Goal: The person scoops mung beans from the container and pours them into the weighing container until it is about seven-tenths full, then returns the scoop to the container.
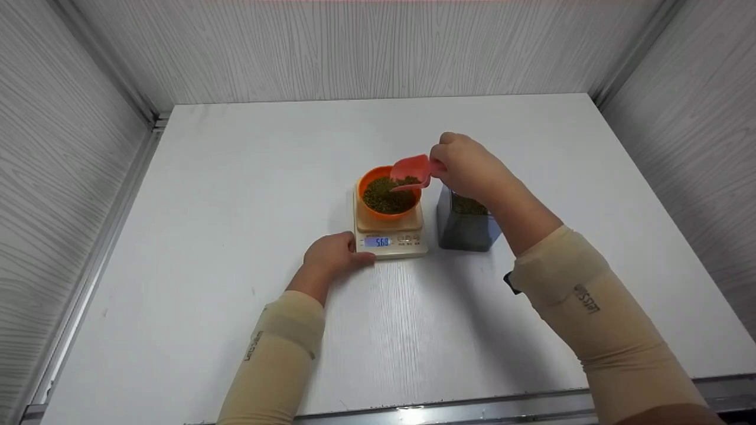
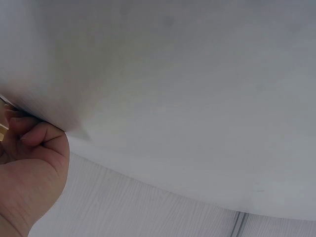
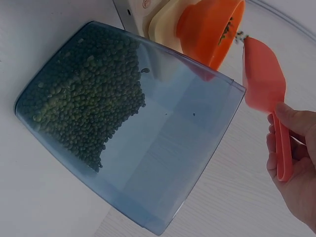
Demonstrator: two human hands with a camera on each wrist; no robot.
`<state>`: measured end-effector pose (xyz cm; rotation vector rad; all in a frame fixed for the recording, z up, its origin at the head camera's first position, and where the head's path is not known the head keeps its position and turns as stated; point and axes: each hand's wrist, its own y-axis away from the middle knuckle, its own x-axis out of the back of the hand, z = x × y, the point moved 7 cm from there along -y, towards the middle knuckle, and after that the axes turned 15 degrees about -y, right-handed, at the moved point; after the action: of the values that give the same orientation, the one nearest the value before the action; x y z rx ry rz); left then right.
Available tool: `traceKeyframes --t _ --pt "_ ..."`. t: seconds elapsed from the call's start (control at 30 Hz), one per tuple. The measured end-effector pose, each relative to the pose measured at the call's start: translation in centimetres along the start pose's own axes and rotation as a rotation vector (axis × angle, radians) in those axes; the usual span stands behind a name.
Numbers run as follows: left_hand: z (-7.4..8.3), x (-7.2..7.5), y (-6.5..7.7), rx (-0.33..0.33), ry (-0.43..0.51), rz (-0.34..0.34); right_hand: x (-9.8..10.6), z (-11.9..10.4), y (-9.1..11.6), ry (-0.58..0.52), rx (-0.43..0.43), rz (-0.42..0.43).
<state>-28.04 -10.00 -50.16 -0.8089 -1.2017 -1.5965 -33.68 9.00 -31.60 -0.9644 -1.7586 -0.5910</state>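
Note:
My right hand grips the handle of a red scoop, tilted over an orange bowl. Small green beans spill from the scoop's lip into the bowl, where more beans lie heaped. Under the bowl is a white kitchen scale with a lit display. My left hand holds the scale's near left corner, thumb along the front edge and fingers at the side; in the left wrist view those fingers are curled.
Just right of the scale stands a clear, bluish container partly filled with green beans, below my right wrist. The white table is enclosed by pale wood-grain panels at the back and sides. A metal rail runs along its front edge.

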Motion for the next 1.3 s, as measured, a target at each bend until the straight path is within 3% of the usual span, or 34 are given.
traceKeyframes --t 0.53,0.8,1.1,1.3 --pt "0.1 0.2 0.2 0.006 -0.007 0.001 -0.2 -0.7 0.3 0.066 0.001 -0.011" --pt "0.0 0.1 0.1 -0.002 0.011 -0.005 0.0 -0.6 0.6 0.073 0.057 0.021" --pt "0.0 0.0 0.2 -0.004 -0.005 -0.001 2.9 0.1 2.1 -0.051 0.033 0.058" --pt "0.0 0.2 0.3 -0.015 -0.015 0.011 5.8 0.7 4.0 -0.022 0.003 0.04"
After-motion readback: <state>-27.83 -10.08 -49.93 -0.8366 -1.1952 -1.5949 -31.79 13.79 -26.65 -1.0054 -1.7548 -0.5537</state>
